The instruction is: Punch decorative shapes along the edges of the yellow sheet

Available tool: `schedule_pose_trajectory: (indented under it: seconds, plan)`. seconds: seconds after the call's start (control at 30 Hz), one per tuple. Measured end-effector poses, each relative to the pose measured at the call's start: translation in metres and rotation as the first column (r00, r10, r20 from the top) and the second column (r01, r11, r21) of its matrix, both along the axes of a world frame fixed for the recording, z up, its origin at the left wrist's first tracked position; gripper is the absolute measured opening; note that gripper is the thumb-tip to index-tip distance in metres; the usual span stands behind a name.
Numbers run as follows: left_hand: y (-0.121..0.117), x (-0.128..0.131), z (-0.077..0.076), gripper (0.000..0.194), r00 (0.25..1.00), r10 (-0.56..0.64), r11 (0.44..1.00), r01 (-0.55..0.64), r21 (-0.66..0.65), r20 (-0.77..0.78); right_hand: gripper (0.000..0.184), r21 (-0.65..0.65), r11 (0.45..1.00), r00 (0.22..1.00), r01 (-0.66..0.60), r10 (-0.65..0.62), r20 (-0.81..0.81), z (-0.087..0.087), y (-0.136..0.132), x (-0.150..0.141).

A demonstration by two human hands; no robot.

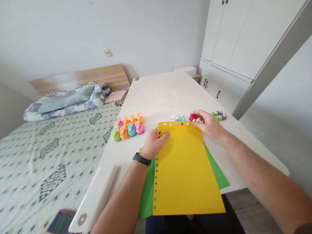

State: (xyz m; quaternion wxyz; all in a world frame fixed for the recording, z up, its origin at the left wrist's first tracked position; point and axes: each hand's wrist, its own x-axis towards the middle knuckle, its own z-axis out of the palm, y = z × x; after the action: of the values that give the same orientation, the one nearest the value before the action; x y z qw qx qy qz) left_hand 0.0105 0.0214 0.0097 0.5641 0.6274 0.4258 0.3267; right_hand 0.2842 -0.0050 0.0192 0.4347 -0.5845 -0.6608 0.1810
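Note:
A sheet of yellow paper [185, 169] is raised at its far end, with small shapes punched along its left and top edges. My left hand [154, 143] grips its upper left edge, thumb on top. At the top right corner, my right hand [207, 123] is closed around a small red craft punch [193, 117] with a white eye, which meets the paper's edge; its far side is hidden by my fingers. Green paper [147, 191] lies under the yellow sheet and shows on both sides.
Several orange, pink, blue and green craft punches [132, 129] stand left on the white table [156, 94]. Green and purple punches [219, 114] sit at right. Behind the paper lies a patch of colourful bits [178, 118]. A long white device [96, 195] rests at the near left edge, beside the bed [60, 152].

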Motion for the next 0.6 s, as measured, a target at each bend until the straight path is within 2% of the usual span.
schedule_pose_trajectory:
  seconds: [0.33, 0.6]
  plan:
    - [0.0003, -0.0005, -0.0011, 0.037, 0.999, 0.036, 0.999, -0.036, 0.020, 0.001, 0.036, -0.022, 0.999, 0.999, -0.035, 0.034, -0.038, -0.0019, 0.0006, 0.0041]
    - [0.0033, -0.0024, -0.0057, 0.035, 1.000, 0.009, 1.000, -0.009, 0.024, 0.020, 0.034, -0.027, 1.000, 1.000, -0.011, 0.011, -0.021, -0.0029, 0.0008, 0.0023]
